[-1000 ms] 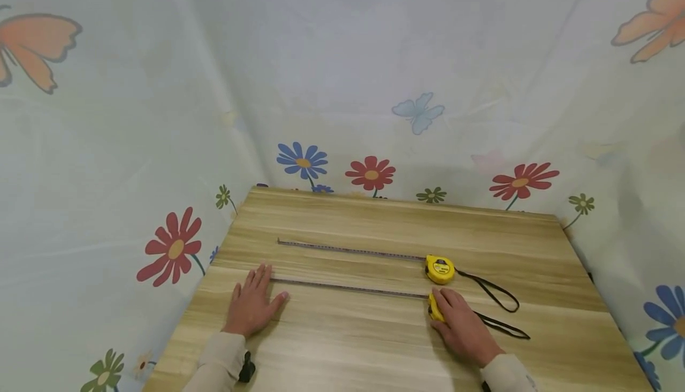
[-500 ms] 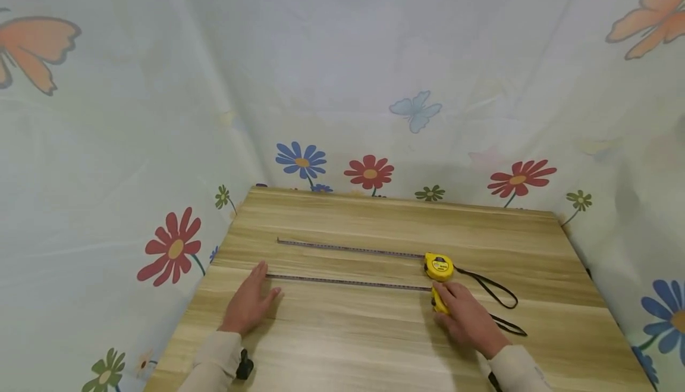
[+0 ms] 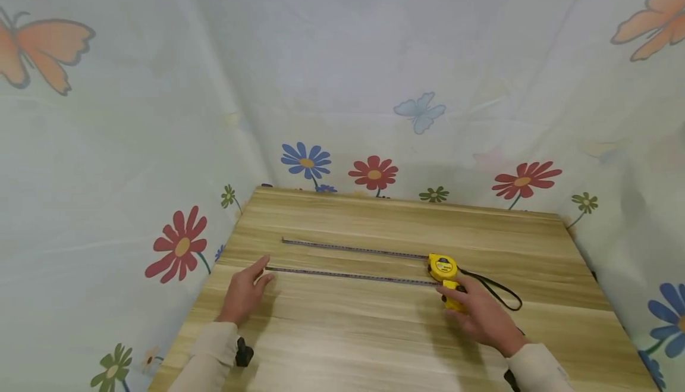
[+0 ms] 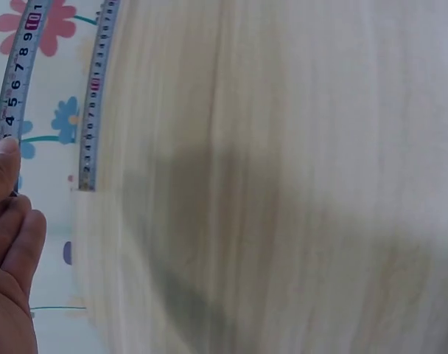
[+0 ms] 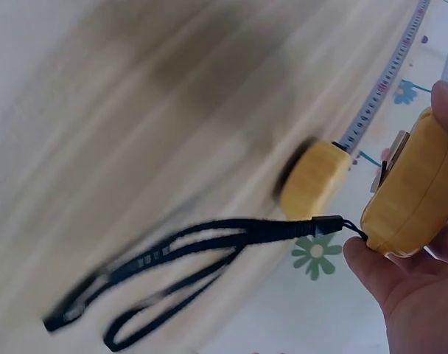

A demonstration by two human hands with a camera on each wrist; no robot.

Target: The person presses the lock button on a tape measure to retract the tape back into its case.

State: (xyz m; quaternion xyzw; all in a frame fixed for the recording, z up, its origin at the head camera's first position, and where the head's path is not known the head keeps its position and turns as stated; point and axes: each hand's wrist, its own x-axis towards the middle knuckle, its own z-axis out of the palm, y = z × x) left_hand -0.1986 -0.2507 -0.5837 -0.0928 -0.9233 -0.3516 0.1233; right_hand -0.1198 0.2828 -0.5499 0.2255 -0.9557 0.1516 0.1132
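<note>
Two yellow tape measures have their blades drawn out to the left. My right hand (image 3: 484, 314) grips the case of the nearer tape measure (image 3: 452, 295), which is raised off the table in the right wrist view, its black wrist strap (image 5: 231, 234) dangling. At the other end, my left hand (image 3: 243, 291) pinches the tip of that tape's blade (image 4: 18, 81) between thumb and fingers. The blade (image 3: 348, 275) stretches straight between both hands. Just behind it lies the second tape measure (image 3: 442, 266), untouched, its blade (image 3: 353, 249) extended roughly parallel.
A wood-grain table (image 3: 342, 344) carries everything. The second tape's black strap (image 3: 508, 294) lies looped to its right. White cloth (image 3: 342, 82) printed with flowers and butterflies surrounds the table on the back and sides.
My left hand has gone from lying flat over the blade tip to pinching it. Both hands have lifted the nearer tape measure and moved it towards the second one.
</note>
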